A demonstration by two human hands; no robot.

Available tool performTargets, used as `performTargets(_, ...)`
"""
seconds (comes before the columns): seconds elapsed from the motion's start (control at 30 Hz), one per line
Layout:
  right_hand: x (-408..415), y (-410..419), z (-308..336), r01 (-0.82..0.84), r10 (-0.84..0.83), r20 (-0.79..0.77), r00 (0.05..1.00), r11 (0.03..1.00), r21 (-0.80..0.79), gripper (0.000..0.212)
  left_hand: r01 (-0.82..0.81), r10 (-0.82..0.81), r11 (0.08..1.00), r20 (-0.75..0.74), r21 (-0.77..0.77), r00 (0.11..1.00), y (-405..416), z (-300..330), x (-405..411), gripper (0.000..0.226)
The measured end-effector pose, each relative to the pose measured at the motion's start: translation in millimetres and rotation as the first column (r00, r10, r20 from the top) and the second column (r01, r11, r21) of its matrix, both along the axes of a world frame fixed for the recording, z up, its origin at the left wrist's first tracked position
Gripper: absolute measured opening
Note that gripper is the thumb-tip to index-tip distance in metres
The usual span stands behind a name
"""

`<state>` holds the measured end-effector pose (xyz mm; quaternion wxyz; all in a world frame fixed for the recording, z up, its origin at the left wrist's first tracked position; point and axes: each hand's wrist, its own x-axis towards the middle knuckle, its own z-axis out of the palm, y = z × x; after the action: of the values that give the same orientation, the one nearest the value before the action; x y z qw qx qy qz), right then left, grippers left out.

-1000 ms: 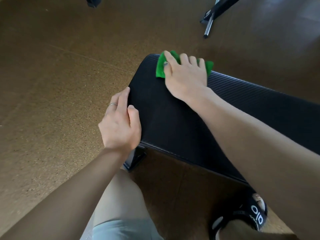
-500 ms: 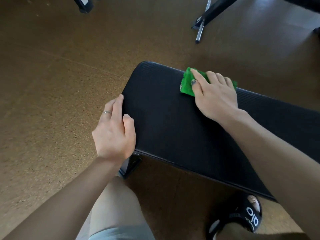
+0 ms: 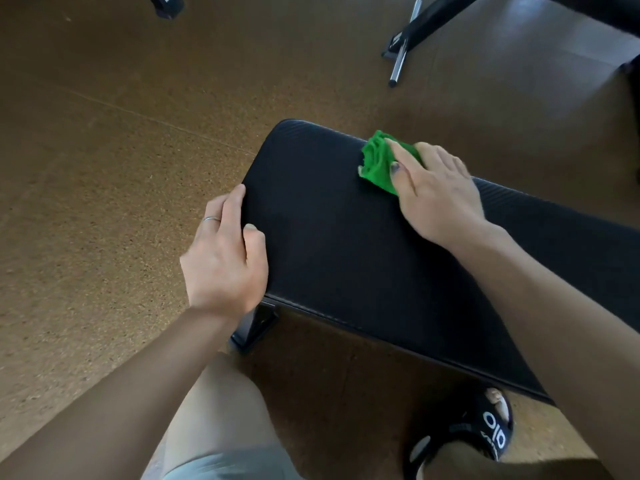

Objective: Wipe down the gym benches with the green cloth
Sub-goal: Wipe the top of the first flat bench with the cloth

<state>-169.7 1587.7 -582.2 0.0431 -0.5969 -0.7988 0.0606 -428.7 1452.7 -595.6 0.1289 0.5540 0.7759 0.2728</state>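
Note:
A black padded gym bench [image 3: 346, 244] runs from the middle of the view off to the right. A bunched green cloth [image 3: 375, 161] lies on its far edge. My right hand [image 3: 433, 195] presses flat on the cloth with straight fingers, covering its right part. My left hand [image 3: 225, 258] rests on the bench's left end, fingers along the side edge and thumb on the top surface.
A brown speckled floor [image 3: 104, 202] surrounds the bench. A black bench foot [image 3: 254, 323] shows under the left end. A metal bar and black frame [image 3: 401, 53] stand at the top right. My knee [image 3: 221, 410] and a black sandal [image 3: 485, 427] are at the bottom.
My right hand has slid the green cloth rightward along the bench's far edge, away from the left end, and the cloth has bunched up. My left hand has stayed on the bench's left end.

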Motion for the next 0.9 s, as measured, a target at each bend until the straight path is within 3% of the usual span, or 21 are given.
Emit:
performTargets(0.17, -34, 6, 0, 0.101, -0.101, 0.034, 0.994, 0.995, -0.007, 0.053, 0.021, -0.021, 0.999, -0.005, 0.029, 1.0, 0, -2, 0, 0.064)
performTargets(0.37, -151, 17, -1, -0.079, 0.077, 0.069, 0.995, 0.996, 0.032, 0.056, 0.037, -0.037, 0.999, -0.008, 0.036, 0.999, -2, -1, -2, 0.057)
performTargets(0.43, -174, 5, -4, -0.16, 0.157, 0.072, 0.985, 0.986, 0.037, 0.054, 0.037, -0.037, 0.999, 0.082, 0.007, 0.996, 0, 0, -3, 0.054)
performTargets(0.47, -179, -4, -6, -0.214, 0.211, 0.072, 0.975, 0.976, 0.037, 0.054, -0.011, 0.014, 1.0, 0.218, -0.016, 0.976, 3, 2, -5, 0.05)
performTargets(0.5, -182, -14, -7, -0.27, 0.267, 0.07, 0.961, 0.962, 0.043, 0.054, -0.103, 0.119, 0.993, 0.458, -0.058, 0.881, 7, 9, -8, 0.044)
performTargets(0.53, -183, -24, -8, -0.316, 0.312, 0.063, 0.948, 0.947, 0.056, 0.055, -0.179, 0.221, 0.975, 0.715, -0.136, 0.663, 10, 17, -12, 0.038)
performTargets(0.57, -181, -34, -7, -0.345, 0.342, 0.047, 0.938, 0.936, 0.071, 0.055, -0.214, 0.295, 0.952, 0.854, -0.221, 0.429, 10, 21, -15, 0.038)
performTargets(0.6, -178, -45, -6, -0.365, 0.363, 0.032, 0.931, 0.928, 0.081, 0.054, -0.203, 0.308, 0.946, 0.902, -0.255, 0.301, 8, 23, -19, 0.043)
performTargets(0.77, -130, -120, 6, -0.445, 0.444, 0.02, 0.896, 0.895, 0.033, 0.049, -0.22, 0.31, 0.935, 0.943, -0.278, 0.124, -1, 19, -29, 0.056)
performTargets(0.9, -93, -157, 11, -0.492, 0.494, 0.101, 0.864, 0.87, -0.047, 0.052, -0.192, 0.299, 0.943, 0.945, -0.272, 0.133, 5, 13, -33, 0.059)
